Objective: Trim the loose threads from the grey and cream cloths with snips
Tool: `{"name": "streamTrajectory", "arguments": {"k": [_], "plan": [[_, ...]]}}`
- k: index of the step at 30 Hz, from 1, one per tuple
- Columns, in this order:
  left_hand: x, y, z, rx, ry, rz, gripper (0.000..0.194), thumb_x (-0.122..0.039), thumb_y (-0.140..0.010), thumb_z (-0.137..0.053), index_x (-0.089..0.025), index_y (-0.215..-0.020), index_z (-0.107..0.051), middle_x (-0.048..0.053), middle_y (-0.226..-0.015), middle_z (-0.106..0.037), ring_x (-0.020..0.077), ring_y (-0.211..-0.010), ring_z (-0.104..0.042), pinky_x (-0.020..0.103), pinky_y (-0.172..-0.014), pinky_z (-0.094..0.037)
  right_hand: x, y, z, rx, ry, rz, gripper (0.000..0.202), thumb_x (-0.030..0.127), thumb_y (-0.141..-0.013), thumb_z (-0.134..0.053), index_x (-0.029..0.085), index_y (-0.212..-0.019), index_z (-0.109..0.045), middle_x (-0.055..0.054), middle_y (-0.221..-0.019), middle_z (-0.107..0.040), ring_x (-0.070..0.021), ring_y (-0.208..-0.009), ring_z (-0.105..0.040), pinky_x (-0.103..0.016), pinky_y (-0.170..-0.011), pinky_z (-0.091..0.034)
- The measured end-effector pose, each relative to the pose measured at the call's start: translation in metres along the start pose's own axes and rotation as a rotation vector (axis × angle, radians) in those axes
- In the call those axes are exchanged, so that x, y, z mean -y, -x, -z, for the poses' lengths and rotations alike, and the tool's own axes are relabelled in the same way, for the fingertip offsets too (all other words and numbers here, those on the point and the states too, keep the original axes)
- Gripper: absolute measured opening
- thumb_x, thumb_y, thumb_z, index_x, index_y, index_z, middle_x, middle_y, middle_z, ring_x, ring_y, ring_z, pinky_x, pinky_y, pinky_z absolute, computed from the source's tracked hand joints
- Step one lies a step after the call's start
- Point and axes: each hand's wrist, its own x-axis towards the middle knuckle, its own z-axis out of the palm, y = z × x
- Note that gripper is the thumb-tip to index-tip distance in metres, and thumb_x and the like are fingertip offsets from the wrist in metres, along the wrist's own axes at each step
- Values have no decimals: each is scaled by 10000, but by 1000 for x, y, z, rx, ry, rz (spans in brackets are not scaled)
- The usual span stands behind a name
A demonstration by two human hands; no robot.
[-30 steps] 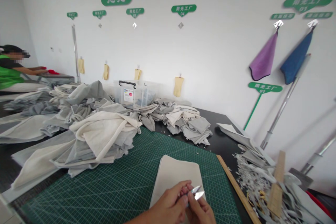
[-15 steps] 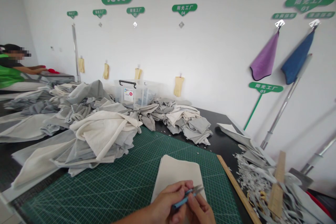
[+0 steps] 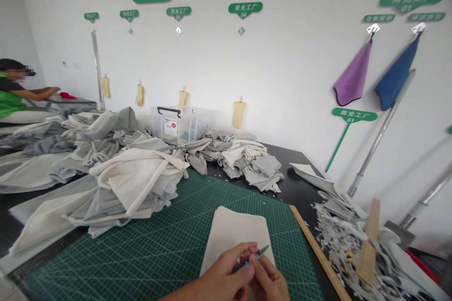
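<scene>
My left hand point(image 3: 228, 270) has its fingers wrapped round a small blue-handled cutting tool point(image 3: 262, 250), whose short metal tip points up to the right. Close against it, my right hand point(image 3: 267, 278) pinches the same tool near the base of its blades. Most of the handle is hidden by fingers. Both hands are over the lower part of a cream folded cloth stack point(image 3: 240, 228), which lies on the green cutting mat point(image 3: 141, 254).
Grey and cream cloths point(image 3: 134, 178) are heaped at left, more point(image 3: 261, 169) beyond the mat. A wooden ruler point(image 3: 318, 249) edges the mat's right side, beside scraps point(image 3: 335, 230). Behind stands a clear bin point(image 3: 183, 127). A person point(image 3: 14, 89) works far left.
The blades, spread apart before, now look closed together, and my right fingers have shifted up around the tool. The view has moved slightly. At far left the person's hands have shifted.
</scene>
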Motion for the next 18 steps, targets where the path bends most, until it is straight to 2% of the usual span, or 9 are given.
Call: {"name": "streamTrajectory", "arguments": {"k": [9, 14, 18], "plan": [[0, 1, 0, 14, -1, -9, 821, -642, -782, -558, -106, -1368, -351, -85, -515, -473, 53, -367, -367, 161, -355, -270, -2, -1, 0, 49, 17, 7, 406, 289, -504, -889, 139, -857, -756, -118, -801, -757, -246, -778, -709, -322, -740, -551], [-3, 1, -1, -3, -55, -12, 819, -648, -796, -528, -96, -1375, -356, -88, -474, -456, 64, -360, -353, 176, -363, -271, -5, -4, 4, 21, -5, 28, 406, 313, -486, -896, 150, -831, -757, -120, -823, -759, -256, -823, -708, -344, -780, -549], [-4, 1, 0, 25, -74, -11, 801, -639, -817, -508, -98, -1387, -351, -80, -492, -465, 63, -374, -364, 181, -382, -280, -5, -4, 5, 22, 20, 18, 407, 297, -502, -891, 149, -857, -757, -116, -803, -759, -249, -817, -710, -317, -762, -551]]}}
